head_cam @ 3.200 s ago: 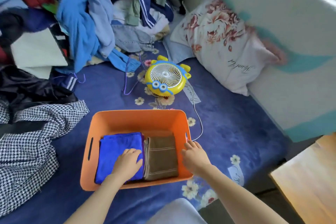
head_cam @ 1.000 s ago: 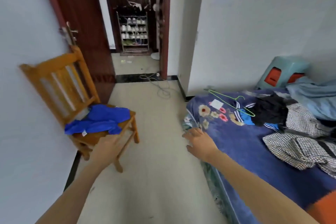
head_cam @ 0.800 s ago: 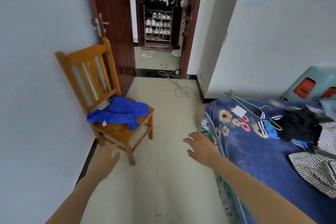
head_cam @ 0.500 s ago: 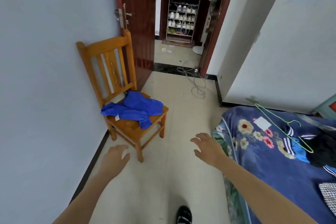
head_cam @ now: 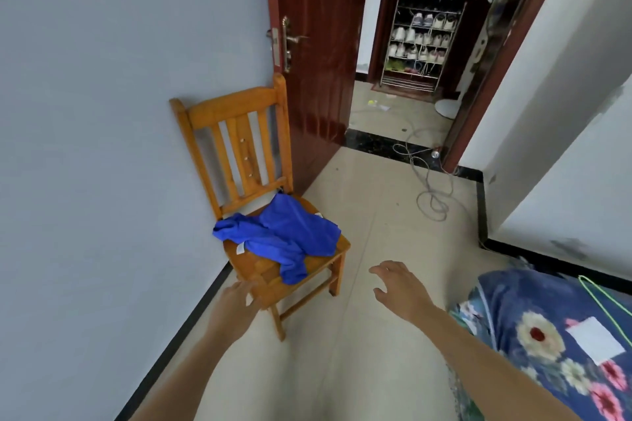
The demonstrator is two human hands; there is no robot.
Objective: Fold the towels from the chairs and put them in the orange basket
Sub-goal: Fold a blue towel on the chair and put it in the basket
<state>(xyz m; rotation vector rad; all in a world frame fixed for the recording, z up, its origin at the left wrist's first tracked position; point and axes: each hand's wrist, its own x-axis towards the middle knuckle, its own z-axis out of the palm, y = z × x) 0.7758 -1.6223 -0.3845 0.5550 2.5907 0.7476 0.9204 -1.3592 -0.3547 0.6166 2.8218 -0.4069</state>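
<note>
Both hands are shown empty with fingers loosely spread: the left hand (head_cam: 236, 301) at the front edge of the chair (head_cam: 236, 106), the right hand (head_cam: 398, 290) over the floor, well apart from it. A crumpled blue towel (head_cam: 287, 236) lies on the seat, just beyond the left hand, its long axis running across the seat from the wall side towards the open floor. The left hand is judged the nearer. Whether its fingertips touch the seat cannot be told; the basket is out of view.

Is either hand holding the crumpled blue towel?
No, the crumpled blue towel lies on the wooden chair; left hand and right hand hold nothing.
</note>
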